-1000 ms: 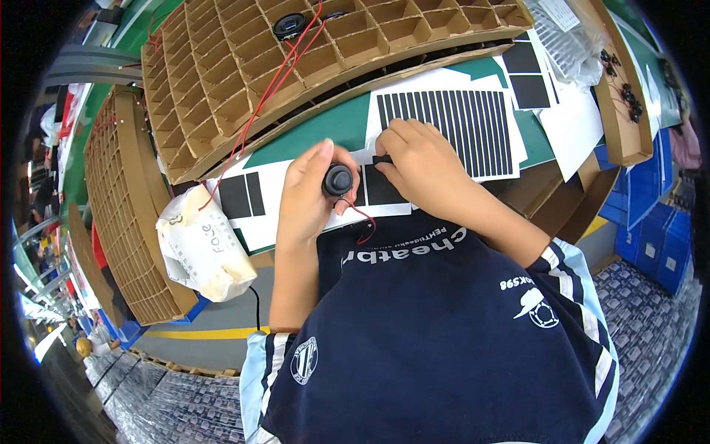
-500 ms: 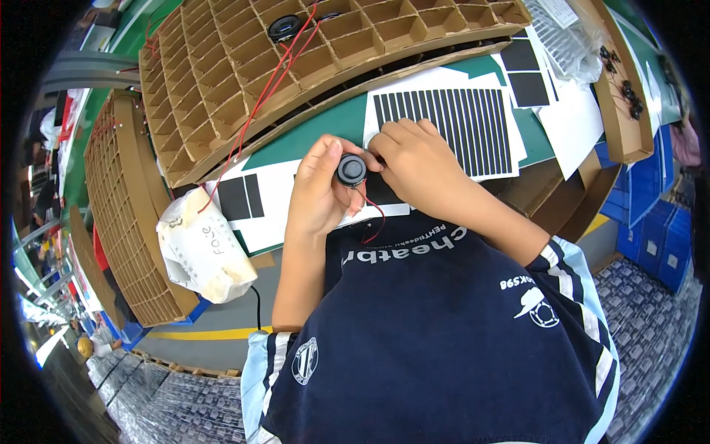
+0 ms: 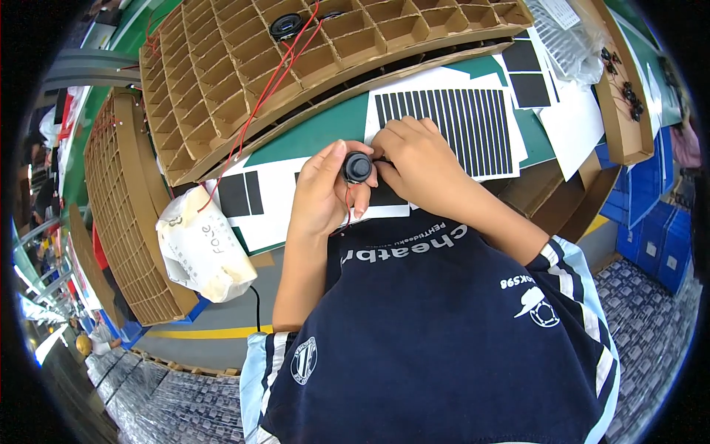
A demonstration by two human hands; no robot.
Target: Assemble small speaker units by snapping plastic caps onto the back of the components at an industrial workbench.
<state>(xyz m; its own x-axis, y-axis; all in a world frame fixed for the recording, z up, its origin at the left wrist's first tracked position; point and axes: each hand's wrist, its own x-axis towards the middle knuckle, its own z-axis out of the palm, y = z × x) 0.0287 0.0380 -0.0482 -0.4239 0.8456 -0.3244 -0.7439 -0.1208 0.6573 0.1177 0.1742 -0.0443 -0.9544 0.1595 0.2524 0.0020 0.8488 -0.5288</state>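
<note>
A small round black speaker (image 3: 358,168) with a red wire rests in my left hand (image 3: 318,186), its raised round face turned up. The left thumb and fingers are closed around its rim, and the wire hangs below the fingers. Close on the speaker's right side, my right hand (image 3: 420,155) has its fingers bent in a pinch. A thin dark strip (image 3: 381,160) shows between those fingertips and the speaker's edge; most of it is hidden. Just beyond the right hand lies a white sheet with rows of black strips (image 3: 473,133).
A cardboard divider tray (image 3: 222,81) spans the far side, holding another black speaker (image 3: 286,27) with red wires. A white wrapped bundle (image 3: 207,244) sits left. Sheets with black rectangles (image 3: 531,89) and a cardboard box with small black parts (image 3: 629,140) lie right.
The speaker has shifted slightly right and turned in my left hand; its wire now hangs closer to the fingers. A dark strip now shows at my right fingertips.
</note>
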